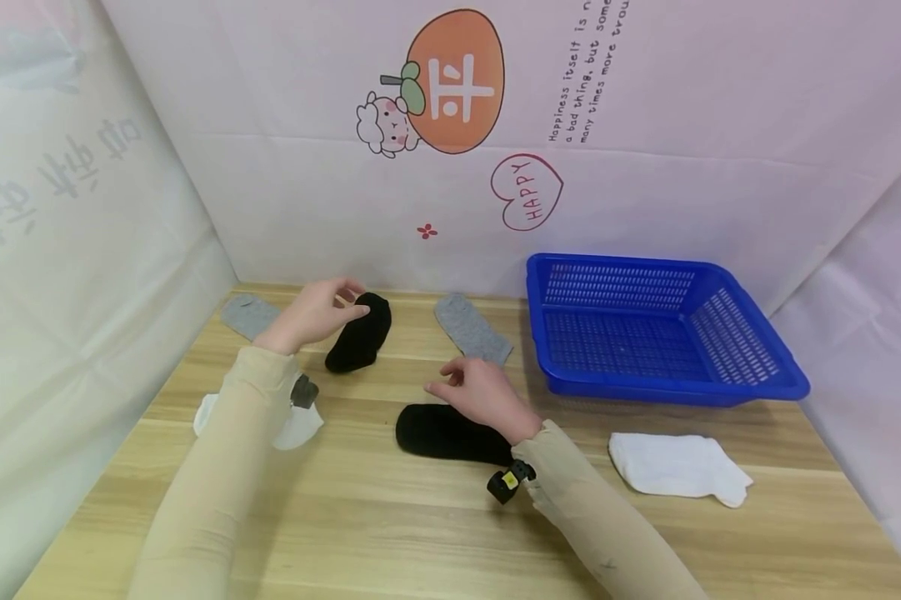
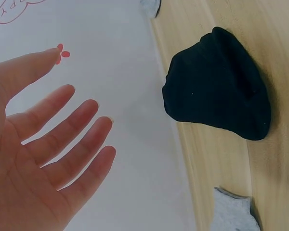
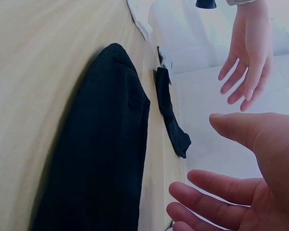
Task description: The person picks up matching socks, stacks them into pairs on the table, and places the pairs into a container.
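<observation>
My left hand (image 1: 317,314) hovers over a black sock (image 1: 356,340) at the back left, fingers relaxed and apart from it. In the left wrist view that sock (image 2: 216,86) lies crumpled on the wood, and the hand (image 2: 53,139) holds nothing. Above another black sock (image 1: 442,433) in the middle is my right hand (image 1: 483,396), its palm bare. The right wrist view shows this sock (image 3: 101,144) lying flat beside the loosely bent fingers (image 3: 207,204). Part of it is hidden by the hand and wrist in the head view.
A blue basket (image 1: 540,350) stands at the back right with nothing visible inside. Grey socks lie at the back left (image 1: 246,315) and back middle (image 1: 471,327). One white sock (image 1: 300,427) is partly under the left forearm; another (image 1: 671,465) lies in front of the basket.
</observation>
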A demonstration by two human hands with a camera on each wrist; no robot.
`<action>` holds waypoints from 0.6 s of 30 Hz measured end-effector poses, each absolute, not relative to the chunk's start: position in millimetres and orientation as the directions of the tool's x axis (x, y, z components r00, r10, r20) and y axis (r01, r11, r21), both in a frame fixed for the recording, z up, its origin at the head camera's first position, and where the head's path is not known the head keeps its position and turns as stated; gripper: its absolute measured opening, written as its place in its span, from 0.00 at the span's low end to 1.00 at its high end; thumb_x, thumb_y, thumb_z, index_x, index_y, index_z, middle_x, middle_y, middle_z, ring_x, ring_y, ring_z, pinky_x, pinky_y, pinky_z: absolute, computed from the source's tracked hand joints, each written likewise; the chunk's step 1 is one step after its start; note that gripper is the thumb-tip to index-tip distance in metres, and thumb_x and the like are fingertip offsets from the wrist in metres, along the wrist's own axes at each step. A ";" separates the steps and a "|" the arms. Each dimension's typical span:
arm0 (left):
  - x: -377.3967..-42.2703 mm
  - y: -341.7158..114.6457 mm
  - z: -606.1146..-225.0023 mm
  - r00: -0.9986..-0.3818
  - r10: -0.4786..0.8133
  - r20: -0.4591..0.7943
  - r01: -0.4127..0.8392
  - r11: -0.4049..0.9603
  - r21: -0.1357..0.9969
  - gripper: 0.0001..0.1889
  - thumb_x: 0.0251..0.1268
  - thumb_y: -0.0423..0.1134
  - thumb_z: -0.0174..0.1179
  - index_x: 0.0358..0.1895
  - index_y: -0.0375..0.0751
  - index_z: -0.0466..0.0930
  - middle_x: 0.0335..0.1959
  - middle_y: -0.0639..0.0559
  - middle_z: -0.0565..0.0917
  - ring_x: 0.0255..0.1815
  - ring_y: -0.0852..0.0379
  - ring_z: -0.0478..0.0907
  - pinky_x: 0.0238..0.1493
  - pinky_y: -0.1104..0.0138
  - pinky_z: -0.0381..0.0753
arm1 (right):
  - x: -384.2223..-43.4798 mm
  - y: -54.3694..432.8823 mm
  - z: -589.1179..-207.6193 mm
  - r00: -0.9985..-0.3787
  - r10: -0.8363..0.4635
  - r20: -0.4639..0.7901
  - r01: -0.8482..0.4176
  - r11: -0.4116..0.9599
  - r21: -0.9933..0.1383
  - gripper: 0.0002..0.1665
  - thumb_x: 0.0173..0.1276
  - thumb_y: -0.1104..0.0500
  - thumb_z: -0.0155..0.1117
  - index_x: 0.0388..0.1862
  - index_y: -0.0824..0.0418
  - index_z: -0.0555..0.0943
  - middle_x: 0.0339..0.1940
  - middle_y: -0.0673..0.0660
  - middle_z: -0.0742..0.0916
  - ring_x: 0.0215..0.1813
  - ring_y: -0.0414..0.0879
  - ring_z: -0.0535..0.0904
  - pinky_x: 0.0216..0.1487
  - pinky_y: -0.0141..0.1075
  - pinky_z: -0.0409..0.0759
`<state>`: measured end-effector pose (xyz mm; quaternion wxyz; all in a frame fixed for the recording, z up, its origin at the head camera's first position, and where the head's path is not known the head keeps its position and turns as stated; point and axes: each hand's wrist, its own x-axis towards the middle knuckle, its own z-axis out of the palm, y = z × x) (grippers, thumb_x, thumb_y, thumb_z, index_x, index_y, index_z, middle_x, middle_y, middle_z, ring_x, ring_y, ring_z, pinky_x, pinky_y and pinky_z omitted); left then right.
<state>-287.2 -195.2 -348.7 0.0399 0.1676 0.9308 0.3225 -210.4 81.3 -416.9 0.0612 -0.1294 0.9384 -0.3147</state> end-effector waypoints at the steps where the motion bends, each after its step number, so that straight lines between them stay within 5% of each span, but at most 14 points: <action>1: -288.3 -195.5 -348.3 -0.941 0.337 0.034 0.286 0.736 0.614 0.22 0.76 0.44 0.59 0.64 0.32 0.75 0.58 0.34 0.79 0.57 0.37 0.77 0.58 0.46 0.75 | -211.2 80.2 -416.7 -0.958 -0.284 -0.028 -0.209 0.765 -0.609 0.28 0.70 0.42 0.68 0.57 0.61 0.84 0.41 0.52 0.87 0.44 0.45 0.82 0.48 0.42 0.80; 18: -313.2 -195.0 -339.1 -0.947 0.322 -0.013 0.253 0.768 0.588 0.21 0.77 0.42 0.57 0.64 0.33 0.74 0.58 0.33 0.77 0.60 0.37 0.75 0.58 0.46 0.75 | -225.4 51.6 -413.5 -0.955 -0.288 -0.068 -0.174 0.732 -0.659 0.28 0.71 0.39 0.66 0.54 0.61 0.85 0.43 0.52 0.86 0.42 0.45 0.82 0.47 0.42 0.80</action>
